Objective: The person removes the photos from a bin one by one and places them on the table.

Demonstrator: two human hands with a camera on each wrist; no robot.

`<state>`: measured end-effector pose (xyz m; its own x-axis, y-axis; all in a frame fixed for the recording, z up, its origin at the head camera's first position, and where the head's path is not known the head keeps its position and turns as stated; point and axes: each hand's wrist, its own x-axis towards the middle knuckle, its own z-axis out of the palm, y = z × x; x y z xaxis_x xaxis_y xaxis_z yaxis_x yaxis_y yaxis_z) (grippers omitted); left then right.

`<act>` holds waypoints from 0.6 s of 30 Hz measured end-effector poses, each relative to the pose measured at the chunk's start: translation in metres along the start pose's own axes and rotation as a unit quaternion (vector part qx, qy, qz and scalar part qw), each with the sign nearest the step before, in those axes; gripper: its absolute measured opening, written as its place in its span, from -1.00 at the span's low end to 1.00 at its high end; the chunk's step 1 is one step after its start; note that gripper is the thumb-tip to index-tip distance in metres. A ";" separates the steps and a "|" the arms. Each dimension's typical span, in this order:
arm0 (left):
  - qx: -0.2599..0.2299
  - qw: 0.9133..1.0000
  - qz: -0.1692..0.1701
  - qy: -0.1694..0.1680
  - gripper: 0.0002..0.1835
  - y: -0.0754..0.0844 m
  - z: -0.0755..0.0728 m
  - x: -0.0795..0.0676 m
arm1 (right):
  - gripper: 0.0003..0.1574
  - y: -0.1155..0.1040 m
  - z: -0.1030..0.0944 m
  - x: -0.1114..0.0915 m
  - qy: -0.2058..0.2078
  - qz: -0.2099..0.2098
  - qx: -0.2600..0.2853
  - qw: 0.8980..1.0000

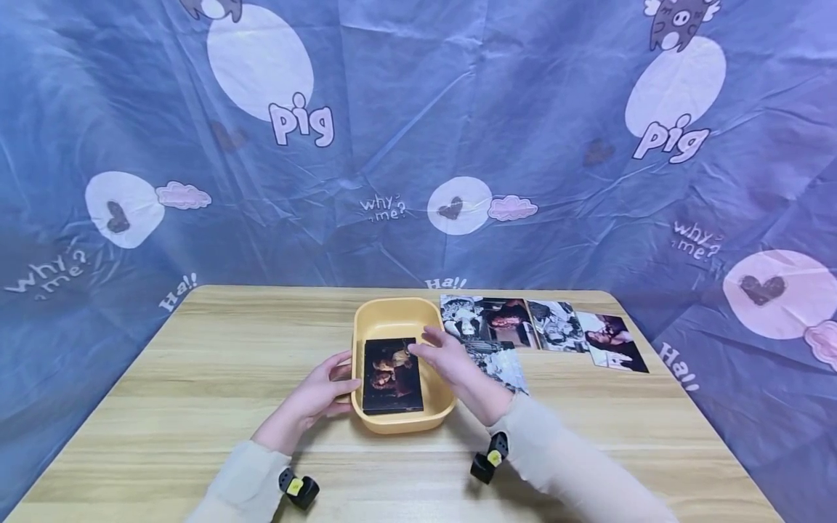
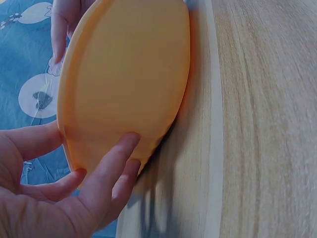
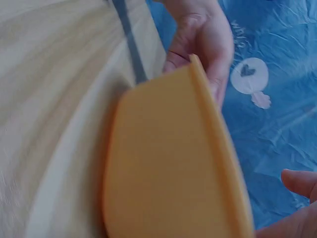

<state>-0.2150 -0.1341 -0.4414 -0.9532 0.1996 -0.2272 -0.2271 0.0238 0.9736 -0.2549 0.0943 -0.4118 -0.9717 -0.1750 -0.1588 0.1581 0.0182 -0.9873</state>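
A yellow plastic basin [image 1: 399, 425] stands on the wooden table, a stack of photos [image 1: 392, 378] lying inside it, the top one dark with warm-toned figures. My left hand [image 1: 317, 392] holds the basin at its left side; in the left wrist view the thumb is at the rim and the fingers [image 2: 106, 173] lie against the outer wall. Over the basin's right side hovers my right hand [image 1: 454, 363], its fingers loosely extended near the top photo's upper right corner. No photo shows in its grasp. In the right wrist view the basin's wall [image 3: 163, 158] hides the photos.
Right of the basin, several photos lie on the table: a row at the back including a black-and-white print [image 1: 556, 325] and a colour print [image 1: 613, 341], and one photo [image 1: 500, 363] nearer, partly behind my right hand. A blue printed cloth [image 1: 405, 145] hangs behind the table.
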 end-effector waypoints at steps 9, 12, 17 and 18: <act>-0.005 1.000 -0.001 -0.003 -0.27 0.000 0.000 0.001 | -0.05 0.018 0.016 0.002 0.015 0.027 -0.037 0.999; -0.005 1.000 -0.001 -0.002 -0.27 0.000 -0.001 0.001 | -0.06 0.021 0.020 0.002 0.010 0.031 -0.028 0.999; -0.004 1.000 -0.002 0.000 -0.28 0.000 -0.001 0.001 | -0.05 0.024 0.024 0.007 0.018 0.049 -0.025 0.998; -0.004 1.000 -0.002 -0.001 -0.28 0.000 -0.001 0.002 | -0.06 0.024 0.024 0.007 0.024 0.054 -0.024 0.998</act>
<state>-0.2166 -0.1343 -0.4416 -0.9521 0.2005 -0.2310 -0.2323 0.0171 0.9725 -0.2539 0.0699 -0.4369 -0.9571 -0.1220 -0.2627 0.2541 0.0813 -0.9637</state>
